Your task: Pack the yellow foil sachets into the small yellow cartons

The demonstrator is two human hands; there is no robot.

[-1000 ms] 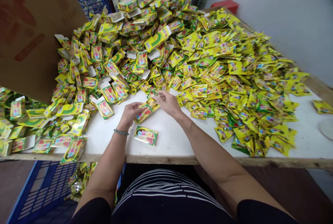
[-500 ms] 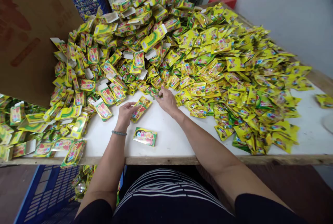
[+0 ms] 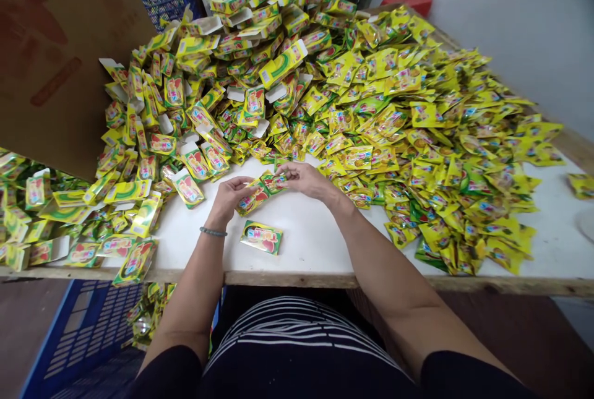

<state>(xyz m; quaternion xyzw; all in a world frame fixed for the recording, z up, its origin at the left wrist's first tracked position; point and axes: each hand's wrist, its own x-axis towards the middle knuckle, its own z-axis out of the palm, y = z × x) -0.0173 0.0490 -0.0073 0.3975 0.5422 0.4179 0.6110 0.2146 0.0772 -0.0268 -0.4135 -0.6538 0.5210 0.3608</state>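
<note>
My left hand (image 3: 228, 200) grips a small yellow-green printed carton (image 3: 252, 199) just above the white tabletop. Against the carton's upper right end is a green and yellow sachet (image 3: 273, 182), pinched in the fingers of my right hand (image 3: 304, 181). Whether the sachet's tip lies inside the carton I cannot tell. Nearer to me, another carton (image 3: 261, 237) lies flat on the table with its printed face up.
Cartons, many with open white flaps, are heaped at the left and back (image 3: 199, 114). A broad pile of yellow sachets (image 3: 417, 139) covers the right. A large cardboard box (image 3: 69, 65) leans in from the left. Below the wooden edge stands a blue crate (image 3: 69, 337).
My right hand has come back from the sachet pile with a green sachet and met the carton in my left hand. The view has shifted slightly.
</note>
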